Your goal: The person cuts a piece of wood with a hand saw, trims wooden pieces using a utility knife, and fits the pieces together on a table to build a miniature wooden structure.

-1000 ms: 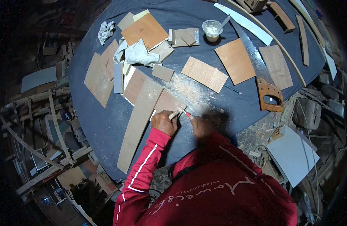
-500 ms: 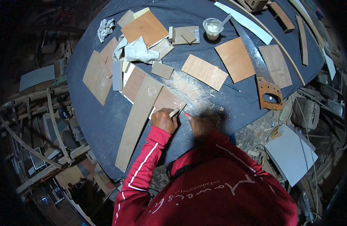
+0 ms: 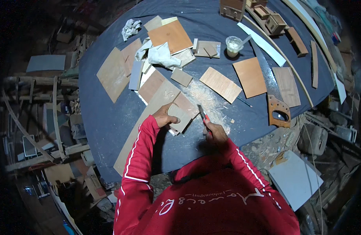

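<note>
My left hand (image 3: 165, 116) grips a small flat wooden board (image 3: 179, 120), thumb on its upper face and the other fingers mostly hidden at its edge. The board is held over the right end of a long tapered plank (image 3: 143, 127) and a reddish-brown panel (image 3: 183, 102). Just right of it, my right hand (image 3: 217, 135) is closed around a red and black utility knife (image 3: 204, 114). The knife points up and away from me, apart from the board. Pale wood shavings (image 3: 206, 100) lie on the dark cloth beyond the knife.
Beyond lie a small block (image 3: 181, 77), a wood-grain panel (image 3: 220, 85), a pencil (image 3: 245, 102) and a handsaw (image 3: 279, 111). A plastic cup (image 3: 233, 47) of pale paste stands farther back. White rags (image 3: 163, 55) rest among boards at left. Miniature wooden furniture (image 3: 275, 23) stands far right.
The small board, earlier held on edge against the knife, now shows its broad face. My right hand has moved right with the knife, away from it. The head view has shifted.
</note>
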A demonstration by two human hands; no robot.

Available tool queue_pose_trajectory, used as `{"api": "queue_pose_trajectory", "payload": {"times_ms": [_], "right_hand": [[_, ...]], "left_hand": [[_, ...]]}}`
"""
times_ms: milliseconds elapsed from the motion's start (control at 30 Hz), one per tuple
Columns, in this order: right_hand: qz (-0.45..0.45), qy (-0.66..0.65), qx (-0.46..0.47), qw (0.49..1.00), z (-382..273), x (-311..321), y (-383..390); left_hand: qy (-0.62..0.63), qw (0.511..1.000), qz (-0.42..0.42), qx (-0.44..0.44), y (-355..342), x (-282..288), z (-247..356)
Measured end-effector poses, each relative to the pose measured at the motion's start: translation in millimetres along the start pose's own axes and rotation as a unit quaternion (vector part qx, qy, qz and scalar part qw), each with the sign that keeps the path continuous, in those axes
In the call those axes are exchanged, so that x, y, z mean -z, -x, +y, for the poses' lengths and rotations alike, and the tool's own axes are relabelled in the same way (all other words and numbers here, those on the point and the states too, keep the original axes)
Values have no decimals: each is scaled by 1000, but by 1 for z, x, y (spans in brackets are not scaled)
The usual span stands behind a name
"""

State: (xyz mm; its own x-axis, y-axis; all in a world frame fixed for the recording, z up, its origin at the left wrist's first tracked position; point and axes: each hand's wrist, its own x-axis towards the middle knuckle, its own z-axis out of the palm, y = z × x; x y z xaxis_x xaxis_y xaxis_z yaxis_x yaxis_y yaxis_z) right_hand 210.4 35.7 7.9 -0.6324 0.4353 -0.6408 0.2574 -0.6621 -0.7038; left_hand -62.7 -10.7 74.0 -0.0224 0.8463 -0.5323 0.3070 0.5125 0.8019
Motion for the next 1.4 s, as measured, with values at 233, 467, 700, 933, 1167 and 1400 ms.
{"api": "queue_pose_trajectory", "payload": {"times_ms": [233,467,700,933,1167,1400], "right_hand": [[-12,-92,5,996,-35,-27,8],[35,-94,83,991,-31,-36,12],[52,-93,82,991,-29,-37,15],[-10,-188,27,982,-23,-22,15],[40,-102,59,992,-22,-32,10],[119,102,258,953,-12,-27,-2]], "left_hand": [[-16,996,-77,52,5,-5,12],[314,949,-29,17,11,-12,4],[221,973,30,-65,6,-29,-14],[320,946,40,-18,3,-28,-15],[376,925,47,2,5,-32,-15],[-60,989,111,-73,13,-28,9]]}}
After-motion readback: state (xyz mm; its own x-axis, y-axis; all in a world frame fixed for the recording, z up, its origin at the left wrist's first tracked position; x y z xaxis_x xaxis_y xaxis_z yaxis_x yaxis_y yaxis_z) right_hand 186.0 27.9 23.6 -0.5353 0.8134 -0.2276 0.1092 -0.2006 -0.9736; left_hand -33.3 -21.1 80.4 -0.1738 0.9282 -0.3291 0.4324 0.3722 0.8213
